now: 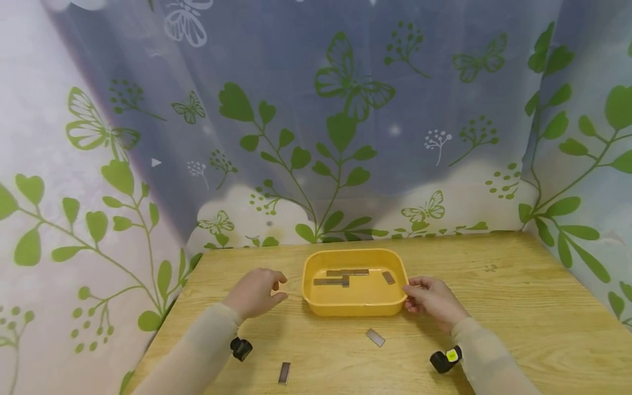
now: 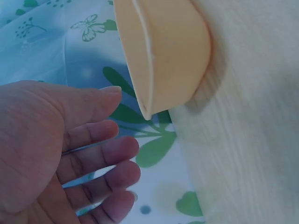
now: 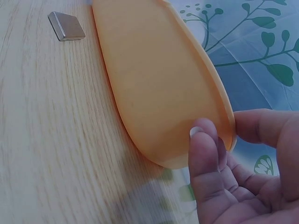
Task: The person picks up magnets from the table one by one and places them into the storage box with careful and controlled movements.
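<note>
A yellow plastic basin (image 1: 353, 310) stands on the wooden table, with several flat metallic-looking rectangular blocks (image 1: 388, 278) lying on its floor. My right hand (image 1: 432, 299) pinches the basin's right end by the rim; the right wrist view shows the thumb (image 3: 261, 125) on one side of the wall and fingers (image 3: 205, 154) on the other. To the left of the basin, my left hand (image 1: 254, 292) is held apart from it, fingers loosely bent with nothing in them. In the left wrist view a gap separates the fingertips from the basin wall (image 2: 180, 56).
Two more metallic blocks lie on the table in front of the basin: one block (image 1: 376, 337) close to its front wall, another block (image 1: 284, 373) nearer me at left. A patterned curtain (image 1: 296, 137) hangs behind the table (image 1: 518, 307) and along both sides.
</note>
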{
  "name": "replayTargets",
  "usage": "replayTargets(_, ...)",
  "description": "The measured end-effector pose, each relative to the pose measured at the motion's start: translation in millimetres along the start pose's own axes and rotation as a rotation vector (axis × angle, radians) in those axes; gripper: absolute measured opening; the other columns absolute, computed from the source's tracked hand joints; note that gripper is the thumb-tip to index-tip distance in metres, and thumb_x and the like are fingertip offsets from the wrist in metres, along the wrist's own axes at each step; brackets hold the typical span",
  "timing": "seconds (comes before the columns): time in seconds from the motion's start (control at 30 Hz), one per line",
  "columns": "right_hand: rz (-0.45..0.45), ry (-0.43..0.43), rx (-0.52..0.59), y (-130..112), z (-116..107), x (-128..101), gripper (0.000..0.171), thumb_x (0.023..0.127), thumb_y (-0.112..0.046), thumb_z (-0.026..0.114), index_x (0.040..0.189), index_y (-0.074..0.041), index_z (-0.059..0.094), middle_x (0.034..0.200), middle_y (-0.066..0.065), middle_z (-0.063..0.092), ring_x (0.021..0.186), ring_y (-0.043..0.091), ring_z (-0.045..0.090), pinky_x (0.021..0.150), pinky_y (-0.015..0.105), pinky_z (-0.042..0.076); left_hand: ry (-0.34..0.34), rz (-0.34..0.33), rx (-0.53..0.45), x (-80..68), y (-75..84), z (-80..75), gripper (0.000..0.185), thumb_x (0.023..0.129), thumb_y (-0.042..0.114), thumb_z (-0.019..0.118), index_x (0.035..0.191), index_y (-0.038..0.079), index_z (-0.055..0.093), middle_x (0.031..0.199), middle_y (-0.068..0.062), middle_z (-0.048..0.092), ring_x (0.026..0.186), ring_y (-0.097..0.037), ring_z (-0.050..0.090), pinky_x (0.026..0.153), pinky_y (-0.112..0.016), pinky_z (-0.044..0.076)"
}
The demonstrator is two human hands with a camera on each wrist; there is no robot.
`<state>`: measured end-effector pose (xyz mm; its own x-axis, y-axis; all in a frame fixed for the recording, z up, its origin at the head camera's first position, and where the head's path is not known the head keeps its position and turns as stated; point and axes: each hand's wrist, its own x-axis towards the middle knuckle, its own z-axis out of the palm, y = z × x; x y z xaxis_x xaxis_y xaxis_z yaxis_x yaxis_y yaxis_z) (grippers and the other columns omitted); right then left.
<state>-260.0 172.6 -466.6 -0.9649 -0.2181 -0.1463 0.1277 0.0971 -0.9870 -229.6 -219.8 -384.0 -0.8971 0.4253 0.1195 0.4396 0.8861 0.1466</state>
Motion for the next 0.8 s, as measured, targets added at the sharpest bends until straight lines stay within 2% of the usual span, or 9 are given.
replayTargets(0.2,-0.001,0.002,-0.009,-1.5,-1.5,-0.3,0.043,0.098,-0.013,0.055,0.128,0.015,0.042,0.092,0.013,0.061,0.077,0.018,0.062,0.067,0.027,0.055,0.031,-0.065,0.000,-23.0,-0.6,7.9,0.027,0.084,0.028,0.075,0.102,0.009,0.071,0.079,0.001,0.064,0.066,-0.011,0.056,0.060,-0.030,0.049)
replayTargets(0.43,0.004,-0.003,-0.006,-0.9,-1.6,-0.4,0.042,0.099,-0.013,0.055,0.128,0.014,0.042,0.092,0.013,0.061,0.076,0.018,0.062,0.066,0.026,0.055,-0.002,-0.155,-0.067,-48.3,0.8,22.0,0.024,0.084,0.031,0.075,0.096,0.011,0.070,0.073,0.006,0.060,0.060,-0.007,0.052,0.054,-0.028,0.046)
replayTargets(0.63,0.009,-0.004,0.000,0.2,-1.0,-0.1,0.043,0.098,-0.014,0.055,0.128,0.014,0.042,0.091,0.013,0.061,0.075,0.017,0.062,0.065,0.025,0.055,0.019,-0.169,-0.136,-65.4,6.0,30.9,0.020,0.085,0.028,0.073,0.085,0.009,0.069,0.064,0.009,0.055,0.053,-0.005,0.046,0.050,-0.025,0.041)
replayTargets(0.8,0.002,-0.003,-0.005,0.6,-0.5,0.4,0.042,0.099,-0.013,0.054,0.128,0.014,0.042,0.091,0.013,0.061,0.075,0.016,0.062,0.065,0.026,0.055,0.040,-0.165,-0.188,-78.6,12.7,39.8,0.019,0.084,0.025,0.074,0.077,0.010,0.067,0.062,0.009,0.055,0.049,-0.003,0.043,0.047,-0.021,0.039)
